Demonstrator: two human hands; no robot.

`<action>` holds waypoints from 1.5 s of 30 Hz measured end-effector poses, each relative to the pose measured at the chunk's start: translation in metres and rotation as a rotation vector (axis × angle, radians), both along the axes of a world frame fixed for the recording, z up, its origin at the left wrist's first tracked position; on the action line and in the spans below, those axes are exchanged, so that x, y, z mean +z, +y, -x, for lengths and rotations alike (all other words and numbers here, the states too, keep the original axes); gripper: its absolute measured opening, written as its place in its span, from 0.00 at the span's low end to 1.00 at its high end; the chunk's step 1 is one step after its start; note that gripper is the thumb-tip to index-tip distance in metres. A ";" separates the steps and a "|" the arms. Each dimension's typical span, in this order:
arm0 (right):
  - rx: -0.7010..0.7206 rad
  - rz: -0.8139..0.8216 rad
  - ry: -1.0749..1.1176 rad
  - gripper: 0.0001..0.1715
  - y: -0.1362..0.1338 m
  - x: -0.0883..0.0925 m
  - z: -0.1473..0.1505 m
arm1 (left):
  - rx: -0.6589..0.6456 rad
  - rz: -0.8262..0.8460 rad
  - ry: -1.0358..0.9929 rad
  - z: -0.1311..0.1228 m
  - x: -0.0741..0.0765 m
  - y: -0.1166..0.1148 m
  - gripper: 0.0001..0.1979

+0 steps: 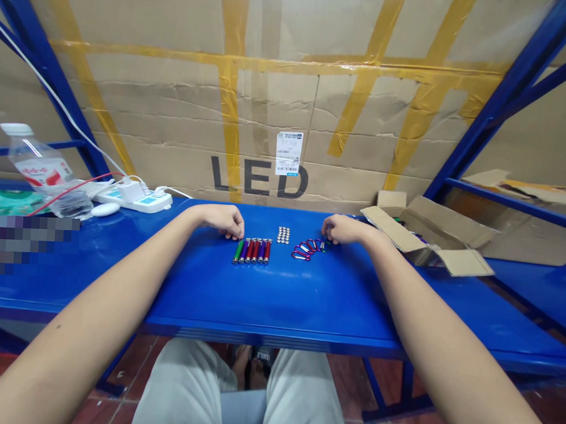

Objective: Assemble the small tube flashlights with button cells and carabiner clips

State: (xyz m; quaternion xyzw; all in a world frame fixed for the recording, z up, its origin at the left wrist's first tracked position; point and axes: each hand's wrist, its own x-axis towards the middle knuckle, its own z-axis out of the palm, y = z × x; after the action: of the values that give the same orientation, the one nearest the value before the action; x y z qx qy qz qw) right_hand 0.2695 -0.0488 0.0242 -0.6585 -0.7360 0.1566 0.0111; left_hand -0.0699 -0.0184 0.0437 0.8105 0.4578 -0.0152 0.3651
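Slim metal tubes that look like mini flashlights [254, 251], in green, purple and red with silver ends, lie side by side on the blue table [270, 299]. My left hand [225, 221] is closed, its fingertips pinched at the far end of the green flashlight [239, 252], leftmost in the row. Small silver button cells [283, 235] sit in neat rows at the middle. To their right, carabiners [304, 247] in red, purple and other colours form a slanting line. At its far right end, my right hand [338, 229] has its curled fingers on a green carabiner [326, 246], partly hidden.
An open cardboard box [423, 234] stands at the right. On the left are a plastic bottle [41, 170], a white power strip [133, 197] with cables, and a green packet [11, 201]. A large taped carton [184, 120] rises behind the table, between blue metal posts [508, 90].
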 end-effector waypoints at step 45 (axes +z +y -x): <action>-0.044 -0.174 -0.190 0.23 0.030 -0.036 -0.034 | 0.271 -0.677 0.276 -0.006 -0.043 0.020 0.08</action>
State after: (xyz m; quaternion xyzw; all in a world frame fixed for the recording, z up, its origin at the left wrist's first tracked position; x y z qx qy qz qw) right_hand 0.3039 -0.0186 -0.0120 -0.6828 -0.7301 0.0287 0.0016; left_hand -0.0643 0.0019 0.0010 0.8077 0.5845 0.0761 0.0108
